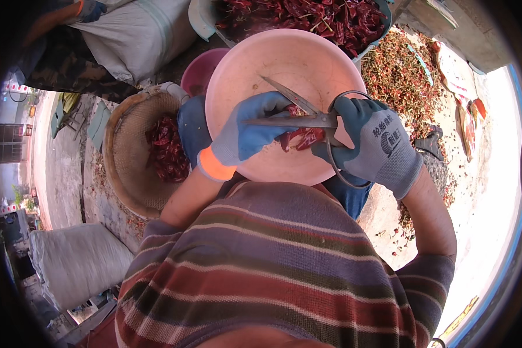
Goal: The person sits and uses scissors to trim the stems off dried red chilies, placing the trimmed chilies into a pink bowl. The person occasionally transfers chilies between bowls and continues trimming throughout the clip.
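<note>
My right hand [369, 139], in a grey and blue rubber-coated work glove, grips the looped handles of large metal scissors [287, 121]. The scissor blades stand apart and point left. In a blue glove with an orange cuff, my left hand [254, 126] holds dried red chili peppers [304, 137] close to the blades. One blade passes in front of the left glove's fingers. Both hands are above a pink plastic basin [248, 56], which rests on my lap. Small bits lie on the basin's inner surface.
Beyond the basin, a light-blue tub [202, 21] holds many dried red chilies. At left stands a woven basket [122, 143] with more chilies. A pile of chili stems [400, 74] covers the floor at right. A gloved person's hand [91, 9] holds a white woven sack [130, 39].
</note>
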Tool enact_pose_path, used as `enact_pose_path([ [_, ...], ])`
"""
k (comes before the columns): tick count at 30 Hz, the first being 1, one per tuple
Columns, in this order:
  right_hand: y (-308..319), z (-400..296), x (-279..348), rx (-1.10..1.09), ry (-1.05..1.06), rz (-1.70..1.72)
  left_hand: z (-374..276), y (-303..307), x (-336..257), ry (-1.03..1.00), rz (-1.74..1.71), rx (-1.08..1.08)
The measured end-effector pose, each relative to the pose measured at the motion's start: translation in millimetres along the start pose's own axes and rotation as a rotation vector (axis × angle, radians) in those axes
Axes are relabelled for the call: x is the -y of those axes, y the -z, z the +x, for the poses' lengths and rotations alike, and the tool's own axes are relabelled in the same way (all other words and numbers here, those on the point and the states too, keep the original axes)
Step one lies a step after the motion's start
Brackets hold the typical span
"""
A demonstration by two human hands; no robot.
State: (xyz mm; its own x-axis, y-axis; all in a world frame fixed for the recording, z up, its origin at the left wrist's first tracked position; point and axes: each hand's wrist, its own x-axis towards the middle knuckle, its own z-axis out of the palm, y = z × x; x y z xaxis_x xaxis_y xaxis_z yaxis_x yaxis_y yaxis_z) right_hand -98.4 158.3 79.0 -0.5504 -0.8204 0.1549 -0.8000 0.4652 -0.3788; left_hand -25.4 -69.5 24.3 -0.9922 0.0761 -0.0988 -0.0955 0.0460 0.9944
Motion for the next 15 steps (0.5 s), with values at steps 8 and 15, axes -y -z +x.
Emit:
enact_pose_path([
  [8, -16.6, -7.9, -3.7, -0.060, -0.009, -0.041, -1.0, 2.3, 4.6, 0.101, -0.235, 0.136],
  [15, -36.0, -8.3, -2.5, -0.022, -0.077, 0.118, -12.6, -0.9, 6.0, 0.114, -0.180, 0.046],
])
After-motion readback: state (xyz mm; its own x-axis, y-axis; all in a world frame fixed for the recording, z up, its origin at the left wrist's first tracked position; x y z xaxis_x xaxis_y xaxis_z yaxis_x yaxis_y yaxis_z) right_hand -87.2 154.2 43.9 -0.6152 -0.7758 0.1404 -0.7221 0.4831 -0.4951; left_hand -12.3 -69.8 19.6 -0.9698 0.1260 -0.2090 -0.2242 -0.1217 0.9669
